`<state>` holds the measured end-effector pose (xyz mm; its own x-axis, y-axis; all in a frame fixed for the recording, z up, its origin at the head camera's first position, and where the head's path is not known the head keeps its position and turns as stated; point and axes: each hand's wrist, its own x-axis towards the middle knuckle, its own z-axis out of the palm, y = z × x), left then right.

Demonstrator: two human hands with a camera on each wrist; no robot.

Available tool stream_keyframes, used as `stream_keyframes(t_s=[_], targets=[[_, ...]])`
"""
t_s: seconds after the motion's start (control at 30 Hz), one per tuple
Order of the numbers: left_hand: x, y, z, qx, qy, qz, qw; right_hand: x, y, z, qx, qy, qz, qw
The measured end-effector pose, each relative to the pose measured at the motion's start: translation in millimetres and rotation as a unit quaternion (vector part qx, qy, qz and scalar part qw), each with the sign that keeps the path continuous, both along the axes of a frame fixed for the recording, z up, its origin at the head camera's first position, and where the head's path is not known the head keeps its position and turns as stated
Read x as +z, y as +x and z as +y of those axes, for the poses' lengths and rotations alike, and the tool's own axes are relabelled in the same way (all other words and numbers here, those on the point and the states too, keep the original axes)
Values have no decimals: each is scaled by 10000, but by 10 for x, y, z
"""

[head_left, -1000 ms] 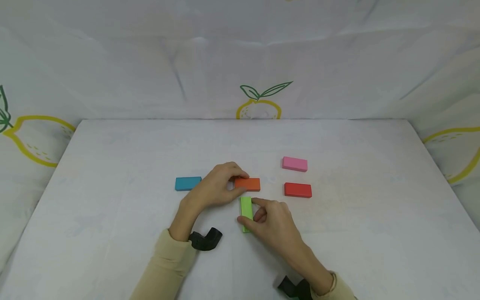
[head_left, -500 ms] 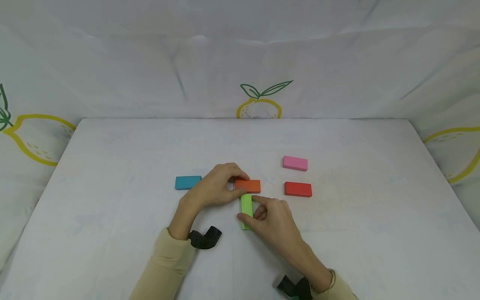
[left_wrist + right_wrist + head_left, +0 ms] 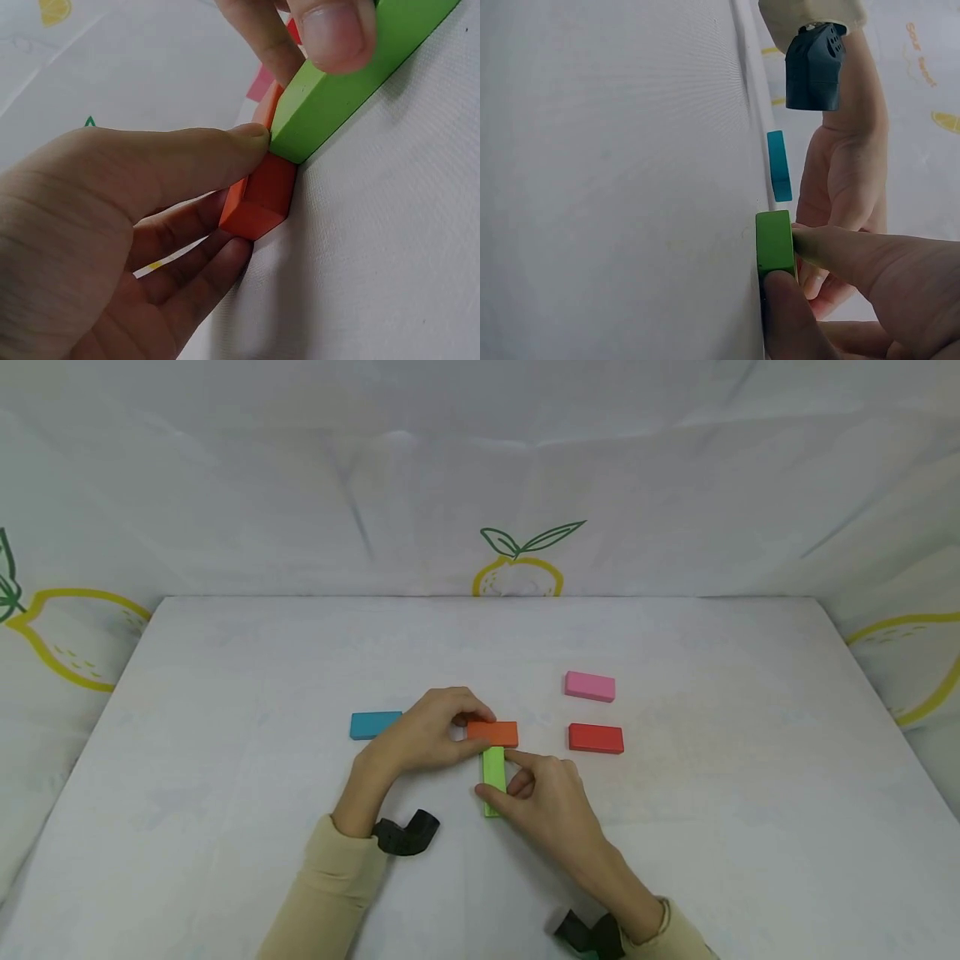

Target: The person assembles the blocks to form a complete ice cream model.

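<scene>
My left hand [image 3: 429, 727] pinches an orange block [image 3: 492, 733] between thumb and fingers near its left end; the block lies crosswise on the table. My right hand [image 3: 551, 802] holds a green block [image 3: 493, 770] by its long sides, with the thumb on the left. That green block points away from me, and its far end meets the near side of the orange block, forming a T. In the left wrist view the green block [image 3: 330, 94] touches the orange block [image 3: 262, 196] beside the left thumb. The right wrist view shows the green block's near end [image 3: 774, 240].
A blue block [image 3: 375, 725] lies left of the left hand. To the right are a red block [image 3: 596, 738] and, farther back, a pink block [image 3: 589, 687]. The white-covered table [image 3: 225, 860] meets a cloth wall [image 3: 300, 485] at its back edge.
The orange block has slid slightly toward me in the left hand. The green block has moved slightly away from me, closing the gap between them. Blue, red and pink blocks stay in place.
</scene>
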<state>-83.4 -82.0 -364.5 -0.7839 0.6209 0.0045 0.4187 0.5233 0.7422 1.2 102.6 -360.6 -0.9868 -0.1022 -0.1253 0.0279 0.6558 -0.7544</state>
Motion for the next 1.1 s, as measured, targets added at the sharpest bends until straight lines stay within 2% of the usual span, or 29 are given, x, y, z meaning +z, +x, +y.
stream_keyframes(t_s=[0.5, 0.7, 0.87, 1.1], targets=[[23, 2, 16, 53, -163, -27, 9998, 20, -3, 14, 14, -25, -53, 10000], [25, 8, 14, 76, -211, -32, 9997, 64, -61, 128, 37, 187, 183, 9997], [6, 7, 15, 63, -157, -45, 9998, -23, -194, 289, 407, -81, 621, 9972], [-8, 0, 18, 57, -189, 21, 9998, -172, -297, 435, 1023, -743, 372, 9913]])
